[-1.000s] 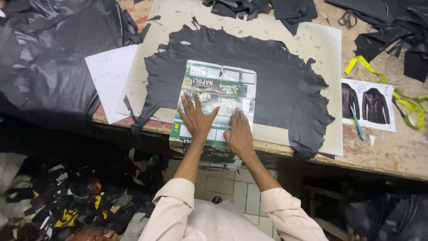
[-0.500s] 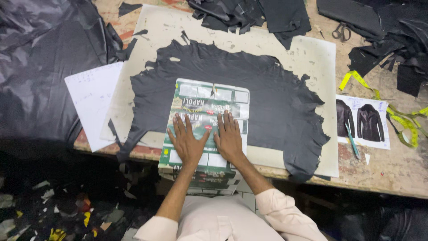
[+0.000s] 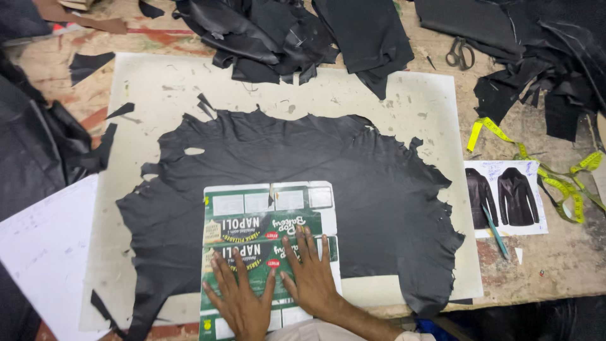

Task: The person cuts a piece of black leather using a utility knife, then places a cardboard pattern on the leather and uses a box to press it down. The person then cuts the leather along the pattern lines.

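Observation:
A large black leather hide [image 3: 297,170] lies spread flat on a pale cutting board [image 3: 404,107]. On its near part lies a flattened green and white cardboard carton [image 3: 265,218] used as a flat sheet. My left hand [image 3: 242,297] and my right hand [image 3: 310,271] both press flat on this cardboard, fingers spread, side by side near the table's front edge. Neither hand grips anything.
Heaped black leather pieces [image 3: 297,31] lie at the back, more at the right [image 3: 543,76]. Scissors [image 3: 459,52] rest at the back right. A yellow tape measure [image 3: 536,170], a jacket picture sheet [image 3: 505,197] with a pen [image 3: 495,232], and white paper [image 3: 44,252] are also on the table.
The view has shifted closer over the table. My hands have slid together and slightly forward on the cardboard, staying flat on it.

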